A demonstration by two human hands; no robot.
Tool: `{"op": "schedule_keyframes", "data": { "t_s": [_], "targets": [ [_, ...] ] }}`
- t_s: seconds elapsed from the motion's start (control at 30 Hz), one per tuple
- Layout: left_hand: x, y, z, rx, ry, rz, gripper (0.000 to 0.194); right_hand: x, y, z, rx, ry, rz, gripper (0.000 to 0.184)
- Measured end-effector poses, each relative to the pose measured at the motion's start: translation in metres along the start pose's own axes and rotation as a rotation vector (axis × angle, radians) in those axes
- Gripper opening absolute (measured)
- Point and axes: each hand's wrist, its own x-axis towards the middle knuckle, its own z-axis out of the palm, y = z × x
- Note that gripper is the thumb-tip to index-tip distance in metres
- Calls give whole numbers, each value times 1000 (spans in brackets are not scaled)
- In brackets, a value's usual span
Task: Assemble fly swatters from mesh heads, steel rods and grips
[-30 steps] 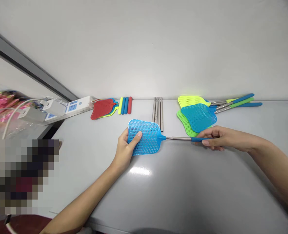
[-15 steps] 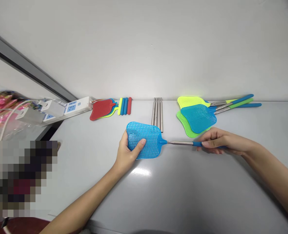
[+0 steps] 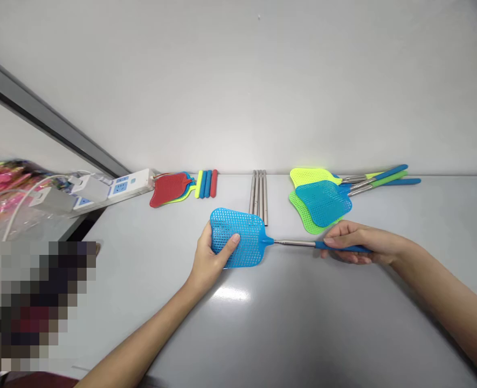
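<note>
I hold a blue fly swatter [image 3: 244,237] level just above the grey table [image 3: 287,312]. My left hand [image 3: 209,258] grips the left side of its mesh head, thumb on top. My right hand [image 3: 357,242] is closed round its blue handle grip, from which a thin steel rod runs to the head.
Against the wall lie loose swatter heads, red on top [image 3: 168,188], coloured handle grips [image 3: 206,183], several steel rods [image 3: 258,194], and a pile of finished yellow, green and blue swatters [image 3: 323,196]. A white power strip [image 3: 121,183] with cables sits at the left, beyond the table's corner.
The swatter and both hands have sunk slightly toward me. My right hand slid a little left along the handle, so less rod shows.
</note>
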Motion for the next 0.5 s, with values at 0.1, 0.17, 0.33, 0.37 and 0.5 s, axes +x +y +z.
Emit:
{"op": "schedule_keyframes", "data": {
  "t_s": [0.1,0.17,0.33,0.37,0.5],
  "targets": [
    [3,-1,-1,-35,-12,-43,36,3,0,3,-19,26,-24,33],
    [3,-1,-1,-57,-12,-54,34,4,0,3,-9,43,-42,35],
    [5,-4,-2,-116,-29,-89,32,7,3,-2,76,48,-97,35],
    [6,-5,-3,-132,-31,-96,32,7,4,-3,96,37,-105,34],
    [10,-9,-5,-207,-43,-127,32,8,7,-8,190,9,-162,32]
  ]
}}
